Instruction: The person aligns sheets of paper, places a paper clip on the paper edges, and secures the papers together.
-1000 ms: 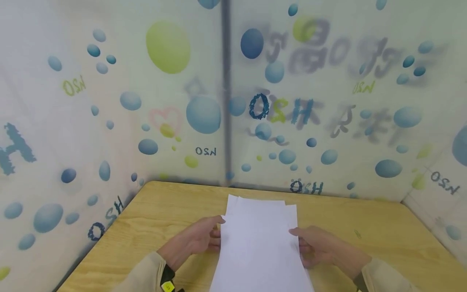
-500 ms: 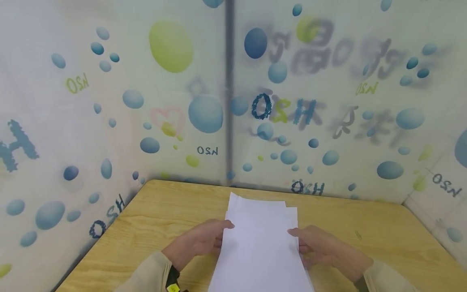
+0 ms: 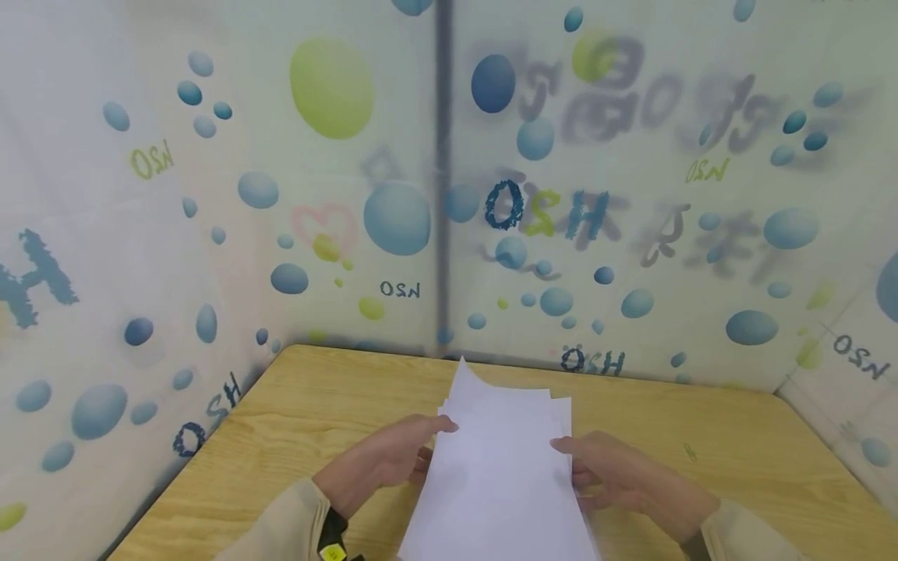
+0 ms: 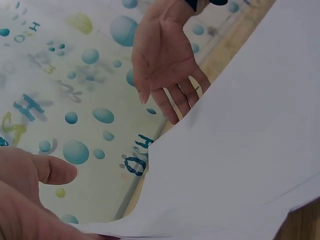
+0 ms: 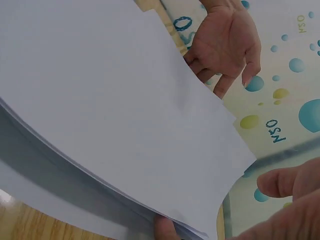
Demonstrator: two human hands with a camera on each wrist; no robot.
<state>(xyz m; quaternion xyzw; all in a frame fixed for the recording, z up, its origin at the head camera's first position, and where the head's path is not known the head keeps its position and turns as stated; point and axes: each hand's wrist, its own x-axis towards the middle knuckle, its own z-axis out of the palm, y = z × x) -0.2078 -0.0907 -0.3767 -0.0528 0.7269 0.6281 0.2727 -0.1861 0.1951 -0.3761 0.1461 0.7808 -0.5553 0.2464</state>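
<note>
A stack of white paper sheets [image 3: 505,475] lies between my hands, its far edges uneven and its far left corner bent upward. My left hand [image 3: 386,456] is at the stack's left edge, the thumb reaching over the top in the head view. Against the opposite edge is my right hand [image 3: 624,475], its fingers beside and partly under the sheets. The left wrist view shows the right hand [image 4: 167,55] with fingers extended, tips hidden behind the paper. In the right wrist view, the left hand [image 5: 227,45] looks similar, its thumb off the paper.
The wooden table [image 3: 281,436] extends around the stack. Pale curtains [image 3: 337,202] printed with blue and green dots and lettering enclose it at the back and sides. A dark wrist strap [image 3: 331,534] with a yellow tag is on the left wrist.
My left hand has shifted slightly right, moving inward against the stack. The paper's far left corner has bent up and to the right. The right hand has barely moved.
</note>
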